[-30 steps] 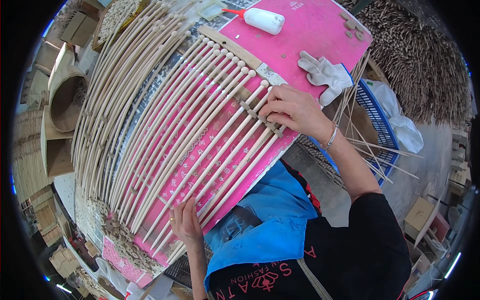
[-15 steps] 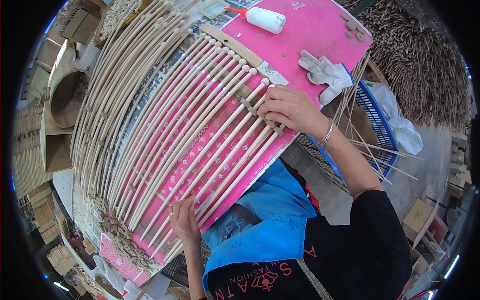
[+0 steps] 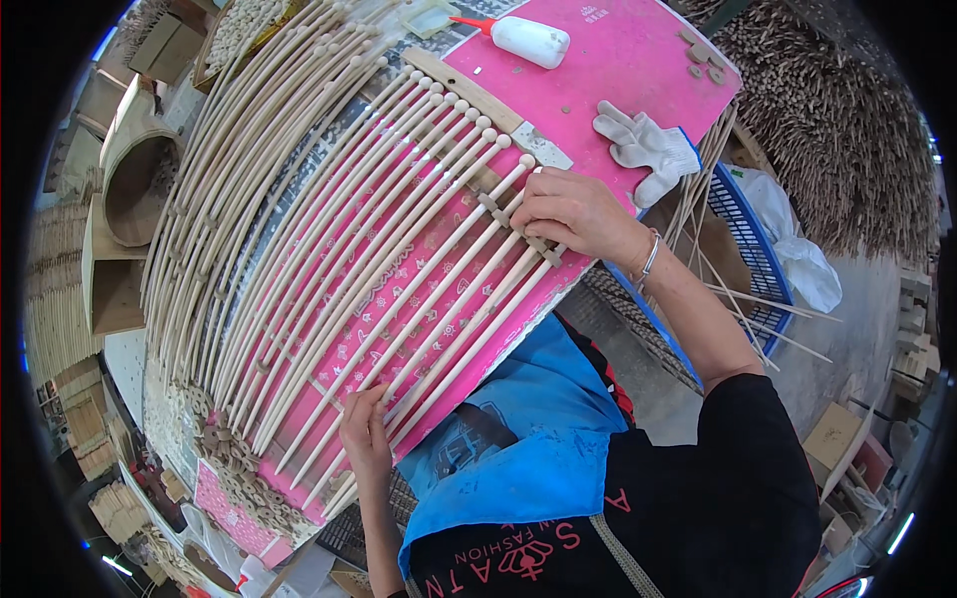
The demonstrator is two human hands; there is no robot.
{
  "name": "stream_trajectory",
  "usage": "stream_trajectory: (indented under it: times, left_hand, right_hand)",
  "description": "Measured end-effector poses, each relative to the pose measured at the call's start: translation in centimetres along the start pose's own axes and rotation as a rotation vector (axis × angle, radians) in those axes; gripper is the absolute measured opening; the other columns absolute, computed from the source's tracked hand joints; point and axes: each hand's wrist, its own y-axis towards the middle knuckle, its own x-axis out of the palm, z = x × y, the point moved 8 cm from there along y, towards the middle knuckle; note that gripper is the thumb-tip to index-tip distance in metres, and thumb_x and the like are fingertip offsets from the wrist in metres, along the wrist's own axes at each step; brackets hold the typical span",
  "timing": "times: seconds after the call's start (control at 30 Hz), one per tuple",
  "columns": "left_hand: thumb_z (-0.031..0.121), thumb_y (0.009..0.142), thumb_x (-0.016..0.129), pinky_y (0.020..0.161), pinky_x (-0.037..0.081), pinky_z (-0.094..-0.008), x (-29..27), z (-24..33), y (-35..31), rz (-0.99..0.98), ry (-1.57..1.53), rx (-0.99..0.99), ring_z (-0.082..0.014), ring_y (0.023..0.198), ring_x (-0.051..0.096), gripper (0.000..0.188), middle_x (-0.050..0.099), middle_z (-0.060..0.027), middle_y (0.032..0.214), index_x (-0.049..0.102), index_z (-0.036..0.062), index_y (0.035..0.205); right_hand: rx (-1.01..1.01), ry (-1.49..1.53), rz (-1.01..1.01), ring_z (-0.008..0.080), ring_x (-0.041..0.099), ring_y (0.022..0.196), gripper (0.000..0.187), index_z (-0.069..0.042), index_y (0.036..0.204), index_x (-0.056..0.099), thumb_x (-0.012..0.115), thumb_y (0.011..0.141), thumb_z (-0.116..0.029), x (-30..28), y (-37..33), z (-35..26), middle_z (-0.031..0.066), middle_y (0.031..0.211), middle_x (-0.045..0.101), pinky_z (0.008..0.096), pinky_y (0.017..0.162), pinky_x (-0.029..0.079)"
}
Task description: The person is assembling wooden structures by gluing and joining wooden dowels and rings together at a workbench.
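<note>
Pale wooden sticks with ball ends (image 3: 399, 249) lie side by side on a pink patterned sheet (image 3: 608, 60), balls toward a wooden strip (image 3: 464, 90). My right hand (image 3: 570, 214) is closed around the upper end of a stick near the sheet's right edge, its fingertips hiding the tip. Small brownish wooden pieces (image 3: 493, 208) sit on the sticks beside these fingers. Farther down, my left hand (image 3: 366, 434) has its fingers bent and pinched on the lower part of a stick. Exactly which stick it grips is partly hidden.
A glue bottle (image 3: 531, 42) with a red tip and a white glove (image 3: 650, 151) lie on the sheet. More sticks (image 3: 249, 149) are at the left. Wooden rings (image 3: 244, 478) pile at the lower left. A blue basket (image 3: 763, 259) stands at the right.
Both hands stay nearly in place on the sticks. The right hand has shifted very slightly left, and the left hand's fingers have moved a little.
</note>
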Motion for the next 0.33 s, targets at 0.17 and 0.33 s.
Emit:
stream_trajectory:
  times: [0.17,0.33]
  left_hand:
    - [0.004,0.103,0.056,0.09,0.052,-0.0383,0.09,0.17,-0.24,0.002,0.002,0.03,-0.0329,0.1,0.068,0.021,0.068,-0.0186,0.107,0.071,-0.0027,0.117]
    - [0.003,0.102,0.056,0.091,0.052,-0.0406,0.16,0.32,-0.77,0.048,0.076,0.067,-0.0341,0.102,0.067,0.022,0.068,-0.0197,0.107,0.071,-0.0023,0.118]
  right_hand:
    - [-0.018,0.006,-0.008,0.025,0.064,0.097,0.012,-0.012,0.099,0.071,0.074,0.088,-0.016,0.14,-0.04,-0.02,0.0045,0.094,0.059,0.0403,0.08,0.054]
    - [-0.054,0.013,0.004,0.0251,0.064,0.098,0.012,-0.012,0.099,0.071,0.074,0.088,-0.016,0.26,-0.07,-0.43,0.0042,0.096,0.06,0.04,0.08,0.055]
